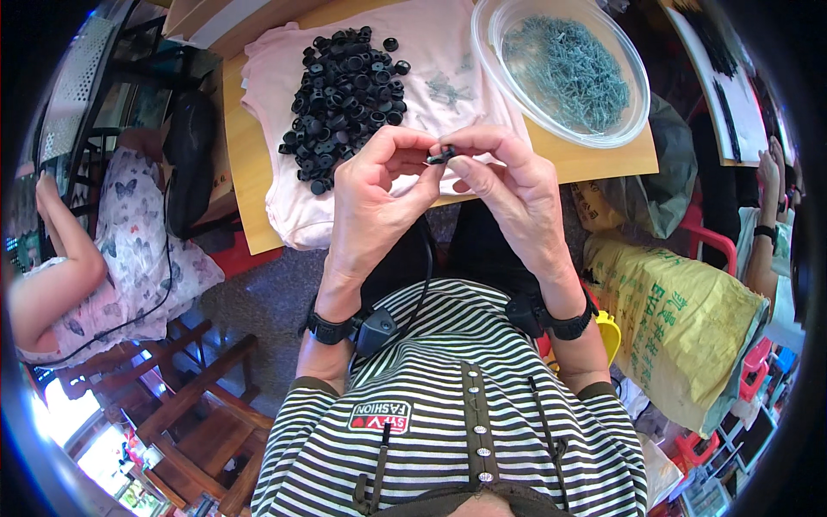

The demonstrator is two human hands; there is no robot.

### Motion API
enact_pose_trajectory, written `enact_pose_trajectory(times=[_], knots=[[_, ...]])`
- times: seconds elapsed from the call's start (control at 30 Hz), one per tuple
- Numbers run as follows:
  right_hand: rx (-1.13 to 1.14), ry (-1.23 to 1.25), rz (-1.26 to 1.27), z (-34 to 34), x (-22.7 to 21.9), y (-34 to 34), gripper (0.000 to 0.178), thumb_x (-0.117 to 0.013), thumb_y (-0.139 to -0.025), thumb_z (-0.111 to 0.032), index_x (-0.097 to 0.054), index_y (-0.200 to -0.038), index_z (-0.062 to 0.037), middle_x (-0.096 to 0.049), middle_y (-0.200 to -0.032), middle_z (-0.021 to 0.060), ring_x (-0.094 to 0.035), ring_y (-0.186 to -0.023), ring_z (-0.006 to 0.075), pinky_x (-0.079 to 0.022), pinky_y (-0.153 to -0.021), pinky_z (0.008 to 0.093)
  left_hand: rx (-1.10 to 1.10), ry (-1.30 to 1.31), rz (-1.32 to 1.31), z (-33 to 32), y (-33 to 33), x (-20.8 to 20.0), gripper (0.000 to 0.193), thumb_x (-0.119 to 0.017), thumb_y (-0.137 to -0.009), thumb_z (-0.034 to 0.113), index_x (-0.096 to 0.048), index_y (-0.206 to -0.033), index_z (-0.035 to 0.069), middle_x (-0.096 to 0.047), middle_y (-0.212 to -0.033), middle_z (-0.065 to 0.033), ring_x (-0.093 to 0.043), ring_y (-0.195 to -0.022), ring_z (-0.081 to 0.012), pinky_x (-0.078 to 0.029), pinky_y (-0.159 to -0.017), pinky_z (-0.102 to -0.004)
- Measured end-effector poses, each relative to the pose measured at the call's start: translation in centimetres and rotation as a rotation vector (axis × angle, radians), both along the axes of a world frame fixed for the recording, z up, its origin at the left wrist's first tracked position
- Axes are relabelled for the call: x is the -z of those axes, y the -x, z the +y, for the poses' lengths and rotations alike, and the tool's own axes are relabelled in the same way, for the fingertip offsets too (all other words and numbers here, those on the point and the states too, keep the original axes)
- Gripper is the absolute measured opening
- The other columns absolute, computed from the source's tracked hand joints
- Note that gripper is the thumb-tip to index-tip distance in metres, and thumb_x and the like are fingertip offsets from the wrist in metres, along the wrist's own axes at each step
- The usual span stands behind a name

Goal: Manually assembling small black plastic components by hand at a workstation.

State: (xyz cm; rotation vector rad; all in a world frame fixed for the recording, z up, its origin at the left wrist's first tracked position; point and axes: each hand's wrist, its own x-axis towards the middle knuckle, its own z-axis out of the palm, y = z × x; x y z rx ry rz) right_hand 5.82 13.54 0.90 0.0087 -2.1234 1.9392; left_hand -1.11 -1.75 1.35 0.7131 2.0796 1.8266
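Observation:
In front of my chest, just off the near edge of the table, both hands meet fingertip to fingertip. My right hand (515,177) pinches a small black plastic cap (447,151) between thumb and forefinger. My left hand (379,185) is closed in a pinch at its other side; a thin, shiny sliver shows at those fingertips, too small to name. Beyond my hands lies a heap of black round plastic caps (345,99) on a pale pink cloth (284,202). Several slim metal pieces (448,90) are scattered on the cloth to the heap's right.
A clear round plastic tub (636,129) full of thin grey metal pieces stands at the table's (603,164) far right. A yellow woven sack (680,319) lies to my right. Other people sit at left and right. Wooden stools (202,414) stand at lower left.

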Motion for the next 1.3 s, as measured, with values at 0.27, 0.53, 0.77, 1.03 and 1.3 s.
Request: enact_pose_trajectory(times=[0.27,0.53,0.77,1.03,1.3], knots=[[-0.043,0.722,-0.141,0.0,-0.1,0.1,0.025,-0.057,-0.097,-0.015,-0.056,-0.117,-0.0002,-0.067,-0.105,0.0124,-0.067,-0.091,0.0160,-0.056,-0.075,0.0253,-0.097,-0.342,-0.150,0.0,-0.9,0.4,0.027,-0.066,-0.087,-0.002,-0.057,-0.113,-0.002,-0.066,-0.101,-0.0084,-0.065,-0.091,-0.0118,-0.052,-0.082,-0.0236],[-0.163,1.048,-0.187,0.6,1.5,0.3,0.026,-0.058,-0.097,-0.017,-0.058,-0.117,-0.0023,-0.068,-0.106,0.0143,-0.068,-0.093,0.0173,-0.057,-0.073,0.0254,-0.056,-0.294,-0.121,-0.3,-1.1,-0.3,0.023,-0.064,-0.087,-0.006,-0.059,-0.109,-0.004,-0.067,-0.101,-0.0101,-0.067,-0.090,-0.0129,-0.054,-0.082,-0.0247],[-0.198,1.054,-0.219,0.6,1.6,0.4,0.026,-0.059,-0.096,-0.017,-0.058,-0.117,-0.0020,-0.068,-0.105,0.0149,-0.068,-0.091,0.0170,-0.057,-0.071,0.0254,-0.028,-0.249,-0.091,-0.8,-0.8,-0.5,0.022,-0.064,-0.086,-0.007,-0.060,-0.108,-0.004,-0.067,-0.101,-0.0097,-0.067,-0.089,-0.0119,-0.054,-0.081,-0.0245],[0.038,0.589,-0.164,-0.5,-1.6,0.1,0.023,-0.063,-0.093,-0.012,-0.062,-0.111,0.0012,-0.069,-0.098,0.0092,-0.068,-0.086,0.0128,-0.056,-0.072,0.0240,-0.011,-0.516,-0.282,-1.2,-0.3,0.6,0.024,-0.063,-0.087,-0.006,-0.057,-0.109,-0.002,-0.066,-0.101,-0.0113,-0.068,-0.087,-0.0153,-0.056,-0.079,-0.0278],[0.068,0.161,-0.016,-1.3,-3.2,0.4,0.016,-0.062,-0.091,-0.003,-0.062,-0.105,0.0056,-0.068,-0.096,0.0087,-0.068,-0.087,0.0131,-0.056,-0.073,0.0234,-0.002,-0.709,-0.406,-1.4,0.0,1.5,0.026,-0.063,-0.090,0.001,-0.057,-0.115,-0.001,-0.067,-0.108,-0.0169,-0.068,-0.091,-0.0197,-0.056,-0.083,-0.0324]])
